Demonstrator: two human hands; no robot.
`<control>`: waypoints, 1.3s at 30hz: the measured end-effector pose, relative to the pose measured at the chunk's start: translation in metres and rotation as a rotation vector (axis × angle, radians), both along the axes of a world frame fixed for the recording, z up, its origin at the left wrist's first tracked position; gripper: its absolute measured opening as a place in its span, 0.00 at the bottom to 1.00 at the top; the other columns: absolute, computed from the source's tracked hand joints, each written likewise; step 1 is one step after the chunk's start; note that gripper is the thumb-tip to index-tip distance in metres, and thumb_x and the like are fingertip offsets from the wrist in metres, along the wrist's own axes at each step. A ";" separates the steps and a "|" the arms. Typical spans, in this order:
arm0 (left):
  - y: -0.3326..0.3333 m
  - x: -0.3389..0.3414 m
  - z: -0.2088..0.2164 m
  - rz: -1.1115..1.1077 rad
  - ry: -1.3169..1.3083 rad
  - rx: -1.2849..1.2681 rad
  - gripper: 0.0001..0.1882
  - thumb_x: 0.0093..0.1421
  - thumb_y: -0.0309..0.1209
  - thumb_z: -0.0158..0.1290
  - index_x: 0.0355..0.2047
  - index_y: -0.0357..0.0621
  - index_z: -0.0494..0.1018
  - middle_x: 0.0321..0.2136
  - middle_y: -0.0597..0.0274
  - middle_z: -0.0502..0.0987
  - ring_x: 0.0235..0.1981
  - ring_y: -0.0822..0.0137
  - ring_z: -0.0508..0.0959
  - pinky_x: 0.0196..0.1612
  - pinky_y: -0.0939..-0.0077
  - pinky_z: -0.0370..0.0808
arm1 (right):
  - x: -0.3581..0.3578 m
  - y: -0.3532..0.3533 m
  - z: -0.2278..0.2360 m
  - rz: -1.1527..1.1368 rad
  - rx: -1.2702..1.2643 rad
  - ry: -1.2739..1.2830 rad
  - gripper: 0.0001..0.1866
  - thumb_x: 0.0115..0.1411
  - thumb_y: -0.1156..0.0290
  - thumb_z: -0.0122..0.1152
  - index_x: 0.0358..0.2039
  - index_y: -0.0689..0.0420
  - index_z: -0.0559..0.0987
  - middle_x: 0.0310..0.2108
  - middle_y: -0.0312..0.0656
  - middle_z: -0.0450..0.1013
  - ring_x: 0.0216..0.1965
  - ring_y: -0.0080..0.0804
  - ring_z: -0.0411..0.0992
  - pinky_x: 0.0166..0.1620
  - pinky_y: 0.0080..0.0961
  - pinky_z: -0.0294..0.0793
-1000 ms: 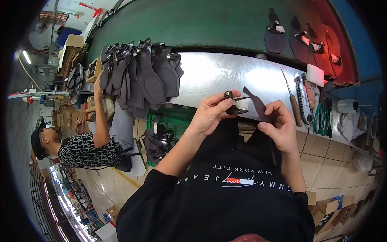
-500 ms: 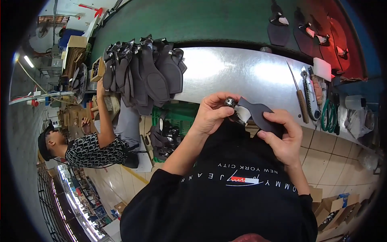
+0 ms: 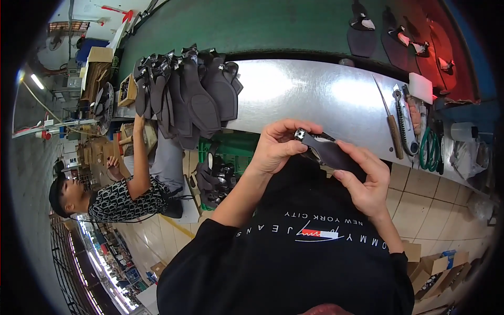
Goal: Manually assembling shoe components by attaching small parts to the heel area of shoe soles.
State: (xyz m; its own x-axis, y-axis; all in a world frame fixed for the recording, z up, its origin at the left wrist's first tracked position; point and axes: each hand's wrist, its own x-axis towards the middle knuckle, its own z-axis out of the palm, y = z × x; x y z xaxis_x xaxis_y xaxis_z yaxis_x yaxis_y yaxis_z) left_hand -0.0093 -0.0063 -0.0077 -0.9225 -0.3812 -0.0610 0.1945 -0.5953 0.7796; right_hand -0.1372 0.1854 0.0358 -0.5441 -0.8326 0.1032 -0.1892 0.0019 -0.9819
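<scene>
A: What is in hand?
B: I see my left hand (image 3: 278, 147) pinching the buckle end of a dark strap piece (image 3: 328, 152), my right hand (image 3: 367, 184) closed on its other end, just before the steel bench (image 3: 315, 89).
A: Progress?
B: One piece underway, I judge; a pile of pieces (image 3: 184, 94) waits at the bench's left end.

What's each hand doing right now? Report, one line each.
Left hand: closed, pinching the buckle end of the dark strap piece.
Right hand: closed, gripping the strap piece's other end.
</scene>
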 end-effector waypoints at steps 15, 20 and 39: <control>-0.003 0.001 0.003 -0.004 -0.027 0.012 0.17 0.48 0.17 0.60 0.40 0.37 0.77 0.44 0.47 0.78 0.44 0.63 0.78 0.45 0.73 0.78 | 0.002 -0.007 -0.001 -0.043 -0.052 0.019 0.24 0.45 0.82 0.66 0.47 0.63 0.78 0.34 0.45 0.76 0.34 0.32 0.74 0.39 0.22 0.71; -0.004 0.004 0.006 -0.012 -0.067 -0.092 0.18 0.47 0.15 0.59 0.41 0.35 0.78 0.44 0.46 0.78 0.44 0.64 0.78 0.43 0.75 0.78 | 0.002 -0.006 0.006 -0.042 -0.046 0.073 0.24 0.45 0.82 0.65 0.47 0.62 0.78 0.31 0.44 0.74 0.31 0.31 0.73 0.35 0.21 0.71; -0.014 0.003 0.015 -0.145 0.001 -0.586 0.18 0.48 0.12 0.54 0.42 0.30 0.78 0.48 0.40 0.75 0.44 0.60 0.79 0.44 0.77 0.76 | -0.002 -0.009 0.006 -0.048 -0.044 0.223 0.21 0.45 0.80 0.66 0.43 0.60 0.79 0.29 0.45 0.73 0.28 0.39 0.73 0.31 0.28 0.71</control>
State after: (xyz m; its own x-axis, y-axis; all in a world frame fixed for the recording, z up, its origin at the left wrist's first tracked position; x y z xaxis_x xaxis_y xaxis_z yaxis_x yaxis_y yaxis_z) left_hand -0.0064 -0.0198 0.0069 -0.9674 -0.2217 0.1222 0.1444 -0.0870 0.9857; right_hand -0.1394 0.1765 0.0421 -0.5425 -0.7985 0.2610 -0.4026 -0.0255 -0.9150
